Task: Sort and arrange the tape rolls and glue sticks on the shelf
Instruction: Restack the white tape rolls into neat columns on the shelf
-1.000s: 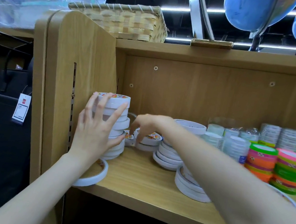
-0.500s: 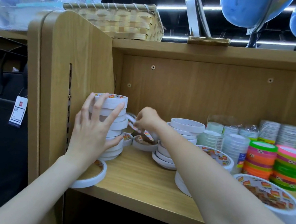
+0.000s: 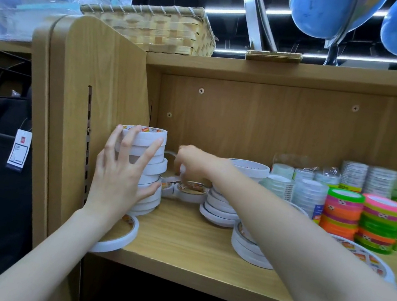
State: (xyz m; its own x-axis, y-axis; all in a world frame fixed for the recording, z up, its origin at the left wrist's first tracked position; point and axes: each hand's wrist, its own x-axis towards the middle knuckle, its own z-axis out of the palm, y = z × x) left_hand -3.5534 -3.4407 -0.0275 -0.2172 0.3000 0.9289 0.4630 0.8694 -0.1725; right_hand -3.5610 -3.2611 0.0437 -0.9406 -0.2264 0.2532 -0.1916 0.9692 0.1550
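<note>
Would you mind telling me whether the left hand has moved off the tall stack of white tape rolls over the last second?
No. The left hand stays spread against the tall stack of white tape rolls, beside the shelf's side panel.

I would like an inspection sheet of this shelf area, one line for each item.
Surface: wooden shelf board, bare at the front middle.
Job's things: tall white tape stack at the left wall; low white stacks; neon rolls; no glue sticks made out.
Clutter: loose roll overhanging the front edge.
Hands: left hand spread on the tall stack; right hand reaching to small rolls behind, grip unclear.
Cables: nothing seen.
Surroundings: wicker basket, globes on top.
</note>
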